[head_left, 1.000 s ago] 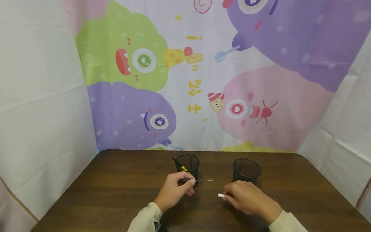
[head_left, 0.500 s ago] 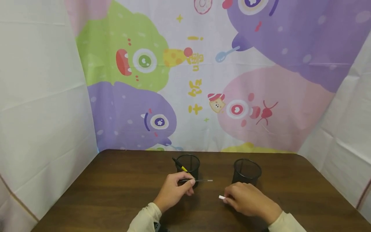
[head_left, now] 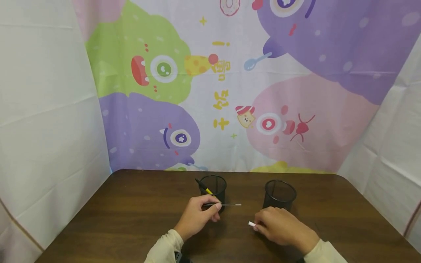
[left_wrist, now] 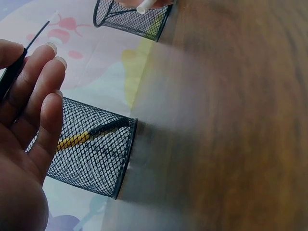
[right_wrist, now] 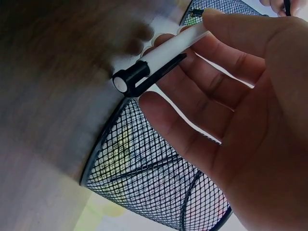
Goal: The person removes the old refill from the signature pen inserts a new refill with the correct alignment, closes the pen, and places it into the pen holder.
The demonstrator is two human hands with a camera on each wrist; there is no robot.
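Note:
My left hand [head_left: 197, 214] pinches a black pen grip section [left_wrist: 13, 70] between thumb and forefinger. A thin pen refill [head_left: 232, 204] sticks out of it toward the right, lighter at its end. My right hand [head_left: 285, 227] holds a white pen barrel [right_wrist: 174, 46], its tip end hidden by the thumb. The barrel's black clip [right_wrist: 161, 74] and end cap face outward in the right wrist view. The two pen parts are apart, held above the table. Behind the left hand stands a black mesh pen cup [left_wrist: 96, 166] with a yellow and black pen [head_left: 208, 190] leaning inside.
Another black mesh pen cup [head_left: 274, 203] stands just behind my right hand. Both cups are on a dark wooden table [head_left: 138, 204]. A cartoon-printed cloth [head_left: 223, 146] hangs at the back edge, and white cloth walls [head_left: 52, 109] flank both sides.
My right hand and the white barrel have dipped very slightly since the first frame. The left hand and the refill hold their place.

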